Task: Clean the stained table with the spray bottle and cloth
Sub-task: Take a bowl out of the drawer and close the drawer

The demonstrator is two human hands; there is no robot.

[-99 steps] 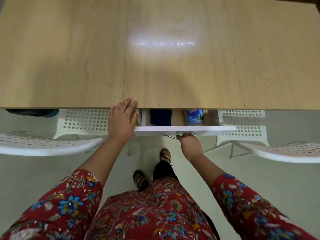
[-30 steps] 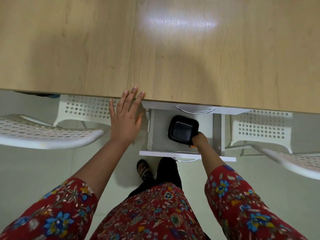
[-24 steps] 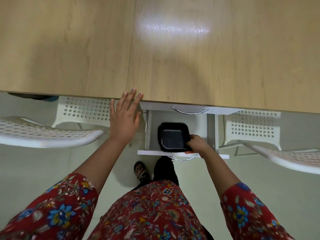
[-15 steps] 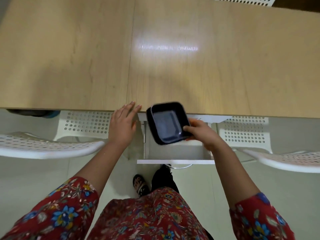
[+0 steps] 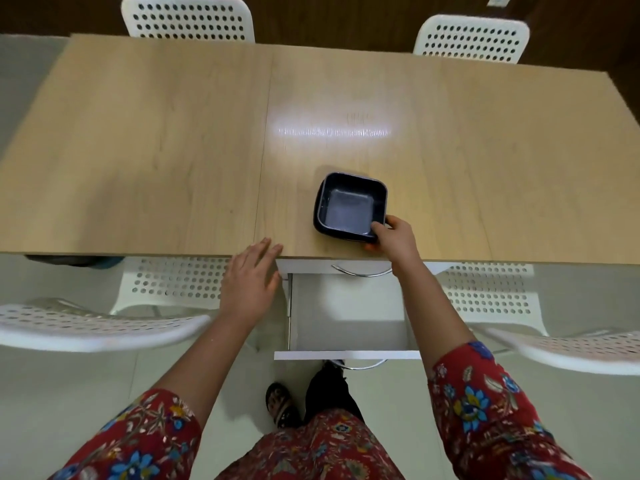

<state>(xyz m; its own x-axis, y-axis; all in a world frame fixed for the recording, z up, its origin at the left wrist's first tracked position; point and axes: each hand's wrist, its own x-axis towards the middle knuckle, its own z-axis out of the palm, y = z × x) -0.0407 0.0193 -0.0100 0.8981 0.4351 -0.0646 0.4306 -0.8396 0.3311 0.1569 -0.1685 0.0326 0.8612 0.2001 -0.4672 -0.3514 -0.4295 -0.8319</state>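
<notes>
A black square tray [image 5: 349,207] sits on the wooden table [image 5: 173,150] near its front edge, right of the centre seam. My right hand [image 5: 393,239] grips the tray's near right corner. My left hand [image 5: 251,278] hovers flat, fingers straight, at the table's front edge, left of the open white drawer [image 5: 346,317]. The drawer's visible inside holds nothing. No spray bottle or cloth is in view.
Above the open drawer is a shut drawer with a metal handle [image 5: 362,270]. White perforated chairs stand at the near left [image 5: 104,327], near right [image 5: 554,348] and behind the table [image 5: 187,17]. My feet [image 5: 284,407] are under the drawer front.
My right hand lifted the black tray out of the lower drawer and set it on the table. The upper drawer, which held a blue bottle, is now shut. My left hand stayed at the edge.
</notes>
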